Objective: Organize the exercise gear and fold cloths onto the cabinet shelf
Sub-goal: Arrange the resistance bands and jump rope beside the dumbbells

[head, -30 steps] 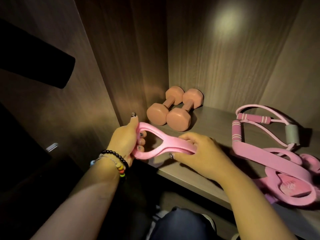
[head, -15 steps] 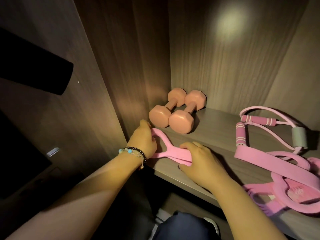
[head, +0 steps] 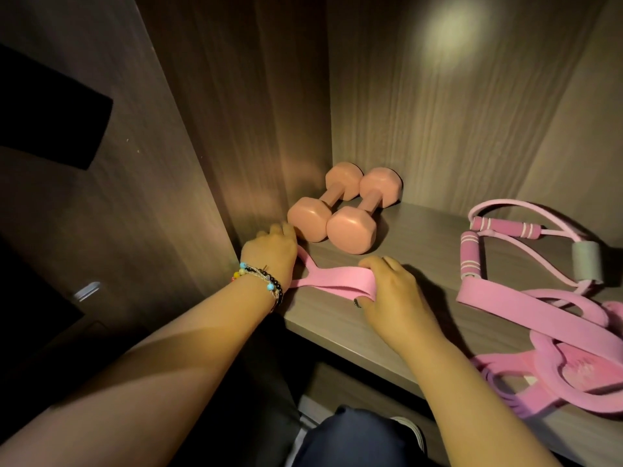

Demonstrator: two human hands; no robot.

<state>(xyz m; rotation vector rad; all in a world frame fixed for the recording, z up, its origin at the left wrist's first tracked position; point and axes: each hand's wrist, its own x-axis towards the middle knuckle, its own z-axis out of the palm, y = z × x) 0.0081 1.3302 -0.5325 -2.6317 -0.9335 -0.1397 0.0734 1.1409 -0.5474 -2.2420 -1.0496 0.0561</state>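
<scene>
Head view looks down into a dim wooden cabinet, its side wall [head: 188,136] on the left and a shelf [head: 421,244] running right. On the far left a dark block [head: 50,126] juts from the outer panel, and lower down sits a small metal fitting [head: 87,290].

The left hand [head: 271,254], wearing beaded bracelets [head: 266,283] at the wrist, rests at the left front corner of the shelf, close against the side wall. Its fingers curl down over the left loop of a pink resistance band [head: 332,281], so that grip is closed on the band, though the fingertips themselves are hidden under the hand. The band lies flat on the shelf near the front edge, stretched between the two hands.

Just beyond the left hand, two peach dumbbells [head: 340,214] lie side by side, touching, toward the far left corner, their far ends near the back wall.

The right hand [head: 394,298] covers the band's right end, thumb at the near edge and fingers curled over the top, pinching the folded strap.

Well apart to the right lies a heap of pink gear: a figure-eight tube puller [head: 526,244] with striped foam handles and a grey middle sleeve, and nearer, wide pink straps [head: 539,318] with purple ones beneath, tangled together at the shelf's front edge.

Below the shelf a dark-clothed knee [head: 350,439] shows.
</scene>
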